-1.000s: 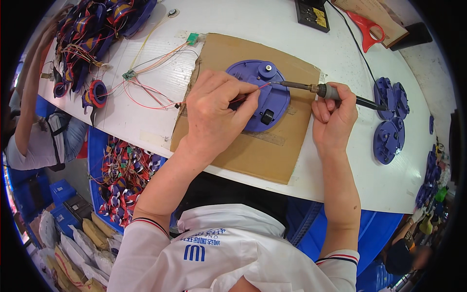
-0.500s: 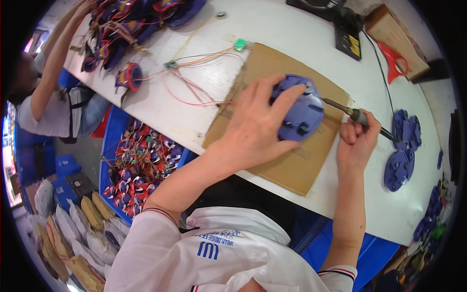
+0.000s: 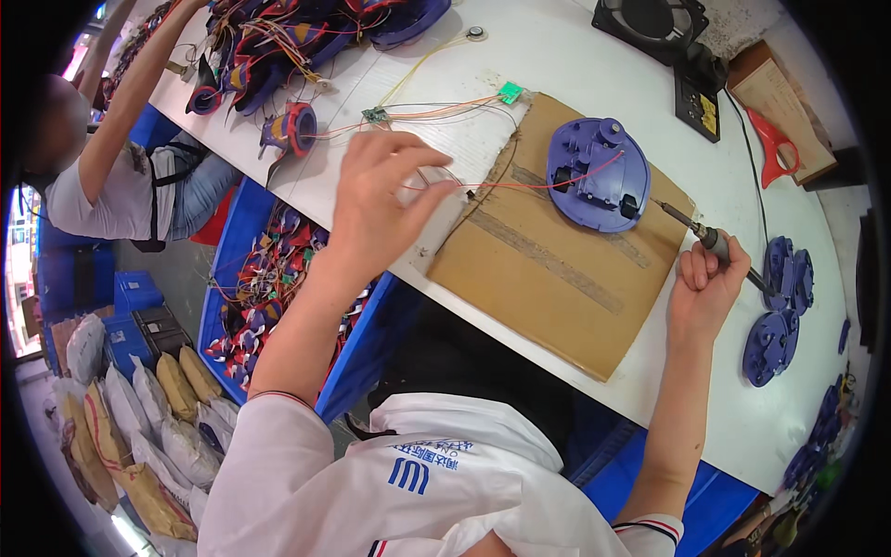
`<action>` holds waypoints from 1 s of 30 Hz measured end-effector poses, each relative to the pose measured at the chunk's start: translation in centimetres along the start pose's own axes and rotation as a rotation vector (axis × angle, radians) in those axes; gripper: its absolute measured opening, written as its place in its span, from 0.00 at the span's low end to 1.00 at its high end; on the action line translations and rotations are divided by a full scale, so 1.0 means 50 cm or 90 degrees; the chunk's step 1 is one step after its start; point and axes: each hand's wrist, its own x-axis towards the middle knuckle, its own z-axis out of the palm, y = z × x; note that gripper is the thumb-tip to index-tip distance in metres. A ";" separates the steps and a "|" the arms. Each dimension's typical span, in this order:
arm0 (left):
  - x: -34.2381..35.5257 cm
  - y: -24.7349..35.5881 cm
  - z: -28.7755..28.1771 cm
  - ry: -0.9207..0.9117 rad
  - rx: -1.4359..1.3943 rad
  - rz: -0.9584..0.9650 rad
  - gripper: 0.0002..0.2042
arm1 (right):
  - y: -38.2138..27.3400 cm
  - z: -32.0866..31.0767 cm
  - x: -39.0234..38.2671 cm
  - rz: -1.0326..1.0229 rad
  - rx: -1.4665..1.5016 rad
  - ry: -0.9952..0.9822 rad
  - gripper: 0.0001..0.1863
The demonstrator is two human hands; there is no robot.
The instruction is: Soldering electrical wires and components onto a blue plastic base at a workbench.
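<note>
My right hand [image 3: 705,283] grips a soldering iron [image 3: 713,239] by its handle, the tip pointing left, just short of a purple plastic shell [image 3: 594,190]. The shell lies with its inner posts up on a sheet of brown cardboard [image 3: 548,297]. A red wire [image 3: 524,186] runs across it toward my left hand [image 3: 385,200]. That hand is over the white table left of the cardboard, thumb and forefinger apart, with thin wires passing by them. A small circuit board [image 3: 376,115] and a green board [image 3: 510,92] are joined to these wires, near a red-and-purple part [image 3: 293,130].
Wired purple assemblies [image 3: 306,46] are heaped at the far left, near a co-worker's arm [image 3: 130,102]. More purple shells [image 3: 770,348] lie on the right. A black fan [image 3: 650,23] and a red tape dispenser [image 3: 775,148] stand at the back. Below left is a blue bin [image 3: 343,343].
My left hand has let go of the purple shell and moved left to the wires. The shell now lies turned on the cardboard. The iron's tip has come off it.
</note>
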 end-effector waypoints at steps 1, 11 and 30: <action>-0.001 -0.003 0.002 -0.005 -0.006 0.001 0.09 | -0.001 -0.002 0.001 0.000 0.006 0.000 0.07; 0.094 -0.034 0.089 -0.016 0.031 0.247 0.08 | 0.001 -0.018 0.007 -0.007 0.018 -0.010 0.08; 0.250 -0.022 -0.039 0.012 -0.390 -0.179 0.19 | -0.011 -0.023 0.011 0.001 0.048 -0.009 0.09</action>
